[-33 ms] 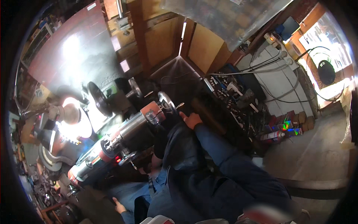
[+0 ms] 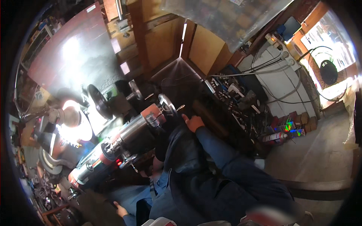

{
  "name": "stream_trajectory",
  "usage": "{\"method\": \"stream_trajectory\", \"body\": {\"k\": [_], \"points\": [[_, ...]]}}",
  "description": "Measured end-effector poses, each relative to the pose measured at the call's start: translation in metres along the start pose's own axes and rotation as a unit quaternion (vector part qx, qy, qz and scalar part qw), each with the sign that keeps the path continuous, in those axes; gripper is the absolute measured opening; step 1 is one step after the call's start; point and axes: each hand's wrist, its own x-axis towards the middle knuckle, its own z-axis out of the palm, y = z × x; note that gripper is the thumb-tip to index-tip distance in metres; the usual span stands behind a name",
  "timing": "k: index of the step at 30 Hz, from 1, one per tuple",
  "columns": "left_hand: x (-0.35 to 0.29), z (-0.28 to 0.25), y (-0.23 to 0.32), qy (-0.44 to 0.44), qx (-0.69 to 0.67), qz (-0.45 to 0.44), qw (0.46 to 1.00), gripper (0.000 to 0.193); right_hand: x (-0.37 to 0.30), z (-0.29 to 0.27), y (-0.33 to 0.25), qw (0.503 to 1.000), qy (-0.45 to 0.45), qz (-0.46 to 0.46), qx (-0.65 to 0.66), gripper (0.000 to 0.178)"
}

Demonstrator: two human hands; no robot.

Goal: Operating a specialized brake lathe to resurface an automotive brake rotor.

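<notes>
My right hand [image 2: 194, 123] is just below and right of a chrome handwheel [image 2: 167, 103] with a small crank handle [image 2: 181, 107]. One digit stretches toward that handle, with a small gap showing between; the other fingers are partly hidden, and no object shows in the hand. The wheel sits at the end of a long metal machine [image 2: 130, 132] with orange-red end parts, slanting down to the left. A second, spoked handwheel [image 2: 129, 160] is on its near side. At the lower left, my left hand [image 2: 120, 209] lies beside my blue-clad leg, fingers extended and holding nothing visible.
A bright lamp [image 2: 75, 124] glares over the machine's far side, beside a dark wheel [image 2: 98, 101]. Right of my arm lie many small metal tools [image 2: 233, 92], a spray can [image 2: 274, 138] and small boxes [image 2: 290, 122]. A fan [image 2: 329, 71] stands far right; cables cross toward it.
</notes>
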Motion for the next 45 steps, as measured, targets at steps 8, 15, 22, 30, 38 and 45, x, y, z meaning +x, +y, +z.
{"method": "stream_trajectory", "body": {"k": [8, 15, 22, 30, 38, 45], "points": [[-0.019, -0.007, 0.030, 0.072, 0.163, 0.062, 0.982, 0.066, -0.034, -0.010, -0.005, 0.997, 0.058, -0.029, -0.046, 0.058], [-0.028, 0.001, 0.053, 0.014, 0.266, 0.146, 0.953, 0.062, -0.104, -0.076, -0.055, 0.972, -0.035, -0.220, 0.068, 0.034], [-0.030, 0.009, 0.072, -0.038, 0.352, 0.224, 0.908, 0.057, -0.046, -0.068, -0.038, 0.913, 0.333, -0.234, 0.019, 0.069], [-0.019, 0.012, 0.086, -0.065, 0.406, 0.277, 0.869, 0.052, -0.092, -0.036, -0.039, 0.991, -0.049, -0.076, -0.101, 0.076], [-0.022, 0.049, 0.137, -0.095, 0.442, 0.359, 0.817, 0.047, -0.059, -0.085, -0.004, 0.970, -0.070, -0.232, -0.004, 0.064], [-0.041, 0.090, 0.160, -0.149, 0.509, 0.436, 0.727, 0.043, -0.080, -0.028, -0.008, 0.983, 0.012, -0.171, -0.061, 0.077]]}}
